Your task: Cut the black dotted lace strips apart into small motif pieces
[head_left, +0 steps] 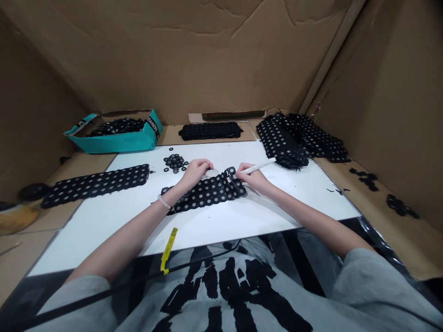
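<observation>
A black strip [204, 192] patterned with rows of pale round dots lies on the white board in front of me, its right end curled up. My right hand [249, 174] grips a slim white pen-shaped tool [260, 166], its lower end at the strip's raised right part. Just above the strip's left half is my left hand [198, 171], fingers pinched together; whatever they hold is too small to make out. A pale bead bracelet [165, 203] circles my left wrist. Small black rings [175, 162] lie heaped left of that hand.
Another dotted strip [100, 184] lies at the left. A teal box [121, 142] of black pieces stands at the back left, a black stack [211, 131] at the back. Dotted strips [282, 140] pile up at the back right. Cardboard walls [207, 60] surround the white board [304, 198].
</observation>
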`<move>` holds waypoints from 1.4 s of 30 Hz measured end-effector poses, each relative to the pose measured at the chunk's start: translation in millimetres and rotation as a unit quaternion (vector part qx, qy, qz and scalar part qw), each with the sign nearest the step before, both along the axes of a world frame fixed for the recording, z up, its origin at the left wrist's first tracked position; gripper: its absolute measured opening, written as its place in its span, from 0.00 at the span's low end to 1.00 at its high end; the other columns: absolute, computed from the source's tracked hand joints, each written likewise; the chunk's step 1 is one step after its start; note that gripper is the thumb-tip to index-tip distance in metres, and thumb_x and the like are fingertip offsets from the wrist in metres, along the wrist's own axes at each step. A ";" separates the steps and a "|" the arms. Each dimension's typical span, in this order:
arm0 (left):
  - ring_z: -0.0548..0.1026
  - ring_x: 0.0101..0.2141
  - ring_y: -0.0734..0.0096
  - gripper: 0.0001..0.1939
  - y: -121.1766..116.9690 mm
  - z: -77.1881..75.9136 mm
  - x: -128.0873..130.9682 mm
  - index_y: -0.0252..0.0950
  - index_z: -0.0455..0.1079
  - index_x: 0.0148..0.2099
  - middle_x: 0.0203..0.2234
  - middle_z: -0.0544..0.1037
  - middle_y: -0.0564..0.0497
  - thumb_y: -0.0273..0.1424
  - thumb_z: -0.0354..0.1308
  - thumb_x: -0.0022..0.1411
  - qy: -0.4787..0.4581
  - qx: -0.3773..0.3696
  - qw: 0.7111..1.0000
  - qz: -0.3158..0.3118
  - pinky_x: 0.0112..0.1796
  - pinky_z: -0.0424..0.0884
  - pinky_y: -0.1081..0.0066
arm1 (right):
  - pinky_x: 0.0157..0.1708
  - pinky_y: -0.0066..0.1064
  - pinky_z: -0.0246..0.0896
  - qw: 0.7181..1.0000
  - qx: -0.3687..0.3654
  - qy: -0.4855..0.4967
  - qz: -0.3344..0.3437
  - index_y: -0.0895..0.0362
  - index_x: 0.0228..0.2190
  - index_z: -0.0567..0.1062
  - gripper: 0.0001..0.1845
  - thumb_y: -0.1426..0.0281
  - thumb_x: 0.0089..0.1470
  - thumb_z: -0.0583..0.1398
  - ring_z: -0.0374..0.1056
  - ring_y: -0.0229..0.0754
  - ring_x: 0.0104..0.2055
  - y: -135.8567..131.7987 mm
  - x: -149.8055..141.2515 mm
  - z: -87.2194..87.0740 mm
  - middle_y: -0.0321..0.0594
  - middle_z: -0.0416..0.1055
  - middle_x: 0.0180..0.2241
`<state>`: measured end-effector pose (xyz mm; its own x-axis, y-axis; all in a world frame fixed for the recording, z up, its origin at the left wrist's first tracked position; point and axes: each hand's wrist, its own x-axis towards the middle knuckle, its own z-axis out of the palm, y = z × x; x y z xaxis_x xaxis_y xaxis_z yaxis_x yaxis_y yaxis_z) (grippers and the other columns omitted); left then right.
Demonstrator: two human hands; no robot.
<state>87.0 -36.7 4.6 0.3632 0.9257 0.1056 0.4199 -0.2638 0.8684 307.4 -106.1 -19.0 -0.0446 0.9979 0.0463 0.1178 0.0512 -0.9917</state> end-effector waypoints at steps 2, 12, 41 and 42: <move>0.69 0.27 0.69 0.13 -9.2 3.9 8.1 0.34 0.75 0.29 0.24 0.75 0.51 0.37 0.55 0.55 0.046 0.056 0.997 -0.033 0.33 0.65 0.71 | 0.26 0.26 0.51 1.000 0.005 0.004 0.005 0.56 0.21 0.66 0.08 0.66 0.43 0.61 0.57 0.34 0.25 -1.3 -0.7 0.1 0.30 0.61 0.20; 0.75 0.33 0.65 0.18 -0.4 -8.7 16.2 0.34 0.80 0.36 0.31 0.81 0.47 0.43 0.66 0.48 0.027 -0.031 0.991 -0.124 0.37 0.69 0.68 | 0.26 0.26 0.51 1.000 0.014 -0.012 0.006 0.56 0.23 0.67 0.08 0.65 0.45 0.60 0.57 0.35 0.25 1.3 0.4 -10.0 0.30 0.62 0.21; 0.74 0.28 0.66 0.14 34.0 -11.8 -18.2 0.34 0.80 0.34 0.26 0.81 0.47 0.37 0.63 0.47 0.067 -0.029 0.997 0.005 0.32 0.68 0.70 | 0.22 0.26 0.47 0.997 -0.016 -0.063 -0.030 0.56 0.21 0.66 0.06 0.68 0.42 0.58 0.53 0.33 0.21 3.3 4.0 -9.1 0.29 0.58 0.17; 0.74 0.28 0.66 0.14 37.7 -10.2 -26.3 0.34 0.80 0.35 0.26 0.81 0.47 0.37 0.63 0.47 0.078 -0.010 0.996 0.029 0.31 0.67 0.70 | 0.23 0.26 0.48 0.997 -0.021 -0.069 -0.028 0.56 0.21 0.67 0.05 0.68 0.41 0.58 0.54 0.34 0.22 4.2 4.9 -7.9 0.30 0.59 0.17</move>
<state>60.7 1.0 -5.6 0.3189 0.9472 0.0337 0.5644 -0.2184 0.7961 312.3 -101.9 -26.9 0.0080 1.0000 0.0021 0.2544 0.0000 -0.9671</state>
